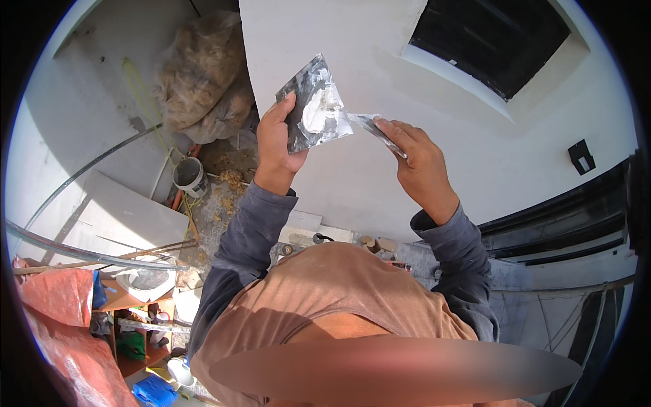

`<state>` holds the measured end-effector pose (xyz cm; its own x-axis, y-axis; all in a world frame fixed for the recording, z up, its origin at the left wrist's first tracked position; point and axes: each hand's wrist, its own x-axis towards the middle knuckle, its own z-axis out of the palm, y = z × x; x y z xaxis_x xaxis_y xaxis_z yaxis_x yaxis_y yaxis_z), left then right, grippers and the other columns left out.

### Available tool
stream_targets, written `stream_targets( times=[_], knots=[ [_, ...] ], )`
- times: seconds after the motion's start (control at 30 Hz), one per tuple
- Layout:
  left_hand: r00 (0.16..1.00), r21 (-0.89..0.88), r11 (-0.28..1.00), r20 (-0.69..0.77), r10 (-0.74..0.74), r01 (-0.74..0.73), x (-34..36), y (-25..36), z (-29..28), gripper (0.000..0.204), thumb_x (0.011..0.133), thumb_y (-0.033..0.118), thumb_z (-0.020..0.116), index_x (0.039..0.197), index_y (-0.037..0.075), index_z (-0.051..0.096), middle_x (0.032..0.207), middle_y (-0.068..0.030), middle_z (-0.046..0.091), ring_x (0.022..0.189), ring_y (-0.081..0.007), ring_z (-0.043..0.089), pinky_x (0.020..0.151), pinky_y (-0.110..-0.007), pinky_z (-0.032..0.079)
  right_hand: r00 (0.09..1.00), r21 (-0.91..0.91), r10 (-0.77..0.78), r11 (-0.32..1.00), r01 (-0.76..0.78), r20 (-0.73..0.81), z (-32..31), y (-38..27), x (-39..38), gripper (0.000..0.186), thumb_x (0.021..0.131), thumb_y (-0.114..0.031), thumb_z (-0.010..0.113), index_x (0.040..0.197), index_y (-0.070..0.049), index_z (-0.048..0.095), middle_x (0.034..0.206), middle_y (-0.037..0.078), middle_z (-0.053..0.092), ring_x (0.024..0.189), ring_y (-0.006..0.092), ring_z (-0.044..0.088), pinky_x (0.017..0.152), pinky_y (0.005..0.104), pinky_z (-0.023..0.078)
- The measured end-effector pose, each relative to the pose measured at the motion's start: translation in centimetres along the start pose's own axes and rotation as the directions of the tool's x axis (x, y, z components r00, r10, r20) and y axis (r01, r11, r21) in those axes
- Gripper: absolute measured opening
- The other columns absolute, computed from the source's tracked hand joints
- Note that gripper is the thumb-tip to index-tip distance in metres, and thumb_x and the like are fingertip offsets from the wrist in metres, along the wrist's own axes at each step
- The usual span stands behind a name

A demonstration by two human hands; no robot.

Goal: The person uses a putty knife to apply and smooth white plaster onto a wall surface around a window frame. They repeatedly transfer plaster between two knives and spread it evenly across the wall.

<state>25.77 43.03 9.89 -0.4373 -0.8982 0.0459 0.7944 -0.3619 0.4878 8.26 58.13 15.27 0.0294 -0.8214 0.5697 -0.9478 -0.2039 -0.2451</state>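
My left hand (276, 142) grips a flat, dark square plastering plate (296, 132) from its lower left side, thumb over the edge. A thick smear of white putty (320, 112) lies on the plate's face. To the right, my right hand (424, 166) is closed around a putty knife (388, 141). Its whitened blade reaches left to the plate's right corner, near the putty; whether it touches cannot be told. Both hands are raised in front of a white wall (352, 183).
Large clear bags of yellowish-brown material (203, 78) stand at the far left, with a bucket (190, 178) below them. A dark panel (491, 44) is set into the wall. Lower left are a cluttered wooden shelf (116, 298) and red sheeting (61, 302).
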Motion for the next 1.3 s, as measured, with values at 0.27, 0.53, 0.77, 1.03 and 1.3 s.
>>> stream_targets(
  times=[0.27,0.53,0.77,1.03,1.3],
  knots=[
    [0.971,0.408,0.897,0.221,0.085,-0.172,0.1,2.5,1.9,0.025,0.102,0.013,0.058,0.121,-0.003,0.062,0.105,-0.0076,0.071,0.083,-0.0123,0.07,0.075,-0.029,0.059,0.892,-0.208,-0.452,0.869,0.448,0.032,-3.7,2.0,-0.5,0.047,0.073,-0.013,0.081,0.12,-0.017,0.075,0.121,0.007,0.069,0.118,0.0326,0.061,0.107,0.0542,0.043],
    [0.974,0.522,0.837,0.219,0.055,-0.165,1.1,3.4,3.2,0.022,0.102,0.015,0.058,0.114,-0.002,0.065,0.099,-0.0055,0.071,0.077,-0.01,0.068,0.067,-0.027,0.058,0.872,-0.28,-0.468,0.826,0.49,0.147,-5.2,0.0,1.6,0.042,0.079,0.0,0.072,0.117,-0.016,0.073,0.118,0.002,0.068,0.118,0.0283,0.059,0.108,0.0519,0.041],
    [0.894,0.164,0.889,0.222,0.39,-0.428,9.7,7.9,1.1,0.027,0.104,0.02,0.058,0.119,-0.001,0.064,0.108,-0.0085,0.071,0.091,-0.018,0.072,0.082,-0.032,0.06,0.752,0.693,0.379,0.707,0.141,-0.54,-5.0,6.7,6.8,0.016,0.1,-0.012,0.068,0.111,-0.001,0.072,0.104,0.0,0.073,0.095,0.0123,0.066,0.086,0.032,0.055],
    [0.877,0.182,0.87,0.255,0.408,-0.458,20.9,7.1,-1.9,0.031,0.104,0.022,0.06,0.121,-0.003,0.067,0.113,-0.0053,0.07,0.098,-0.0145,0.067,0.091,-0.029,0.053,0.428,0.323,0.072,0.77,0.55,-0.901,-5.8,10.2,21.9,0.023,0.105,-0.021,0.063,0.111,0.001,0.067,0.094,-0.003,0.068,0.08,0.0061,0.056,0.072,0.0233,0.045],
    [0.805,0.171,0.81,0.339,0.487,-0.561,22.3,6.7,-3.6,0.033,0.104,0.022,0.058,0.122,-0.005,0.068,0.115,-0.006,0.071,0.102,-0.0131,0.065,0.094,-0.028,0.05,0.417,0.149,-0.043,0.897,0.416,-0.908,-6.3,9.0,26.0,0.02,0.102,-0.013,0.062,0.115,0.002,0.067,0.084,0.005,0.069,0.073,0.0122,0.059,0.068,0.0301,0.049]
  ],
)
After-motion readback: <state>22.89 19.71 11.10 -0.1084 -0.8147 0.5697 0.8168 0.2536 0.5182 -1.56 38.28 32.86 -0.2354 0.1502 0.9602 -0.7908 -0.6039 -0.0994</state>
